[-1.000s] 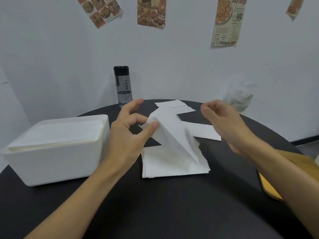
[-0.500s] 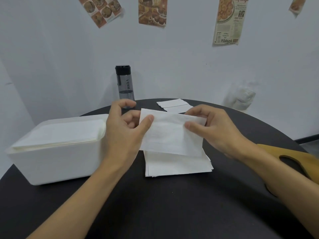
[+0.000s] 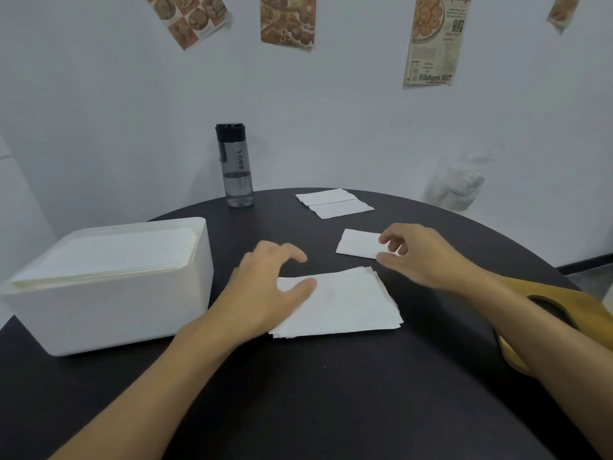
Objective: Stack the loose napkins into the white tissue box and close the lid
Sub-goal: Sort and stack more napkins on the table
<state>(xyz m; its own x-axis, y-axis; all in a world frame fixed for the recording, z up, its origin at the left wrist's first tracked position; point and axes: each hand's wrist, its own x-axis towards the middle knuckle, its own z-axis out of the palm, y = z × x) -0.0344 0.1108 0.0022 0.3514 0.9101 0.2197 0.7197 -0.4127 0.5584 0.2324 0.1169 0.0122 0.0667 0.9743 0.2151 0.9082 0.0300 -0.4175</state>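
White tissue box [image 3: 109,313] sits at left of the dark tabletop [image 3: 331,403], lid off, filled w/ napkins approx to the rim. Napkin stack [image 3: 348,303] lies centre, just right of the box. Left hand [image 3: 262,293] rests on the stack's left edge, thumb flat on the top sheet, fingers loosely arched, not gripping. Right hand [image 3: 424,257] pinches the right end of a single napkin [image 3: 358,244] just beyond the stack, thumb & forefinger on it. Two more napkins [image 3: 331,202] lie far side, near a grey bottle [image 3: 235,167]. Wooden lid [image 3: 593,310] w/ oval slot lies right, under the right forearm.
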